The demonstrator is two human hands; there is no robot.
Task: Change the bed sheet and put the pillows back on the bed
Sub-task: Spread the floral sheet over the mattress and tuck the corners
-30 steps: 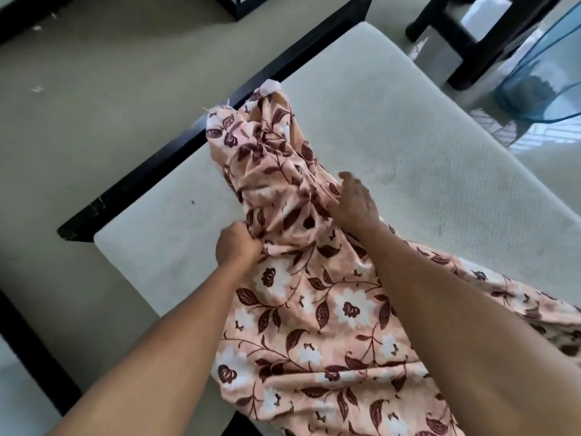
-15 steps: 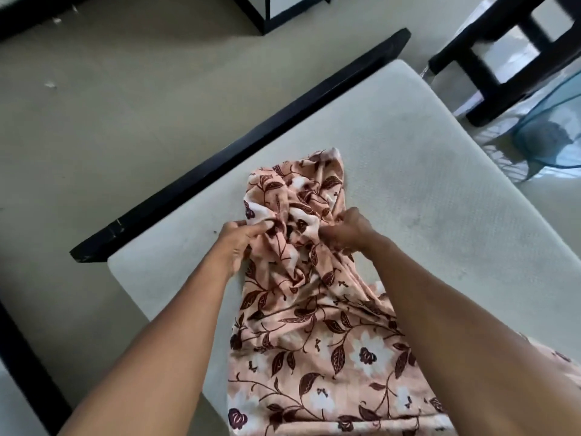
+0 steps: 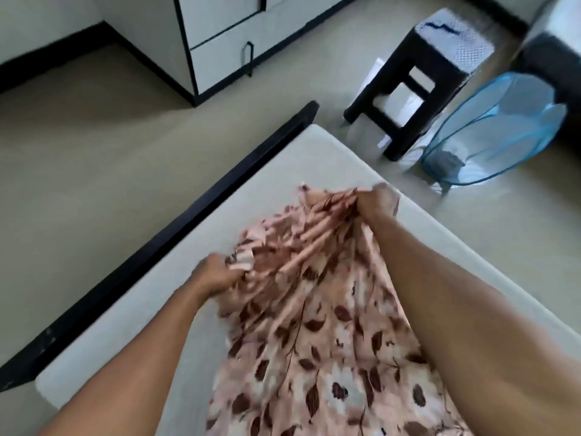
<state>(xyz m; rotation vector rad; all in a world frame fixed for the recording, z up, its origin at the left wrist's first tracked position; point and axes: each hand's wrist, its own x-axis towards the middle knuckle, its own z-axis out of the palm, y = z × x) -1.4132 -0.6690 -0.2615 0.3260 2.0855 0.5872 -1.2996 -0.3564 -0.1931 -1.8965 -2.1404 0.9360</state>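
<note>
A pink bed sheet (image 3: 314, 325) with brown leaves and white flowers lies bunched on the bare off-white mattress (image 3: 283, 171). My left hand (image 3: 213, 273) grips a fold of the sheet near the mattress's left side. My right hand (image 3: 375, 204) holds another bunch of the same sheet farther out, close to the mattress's far right edge. The cloth is stretched and fanned between the two hands. No pillows are in view.
A black bed frame rail (image 3: 176, 243) runs along the mattress's left side. On the floor beyond stand a black stool (image 3: 418, 89), a blue mesh laundry basket (image 3: 490, 130) and a white cabinet with black trim (image 3: 226, 36).
My hands have moved apart, the right one out toward the far right edge, spreading the bunched sheet. The view has lifted, showing the stool, basket and cabinet.
</note>
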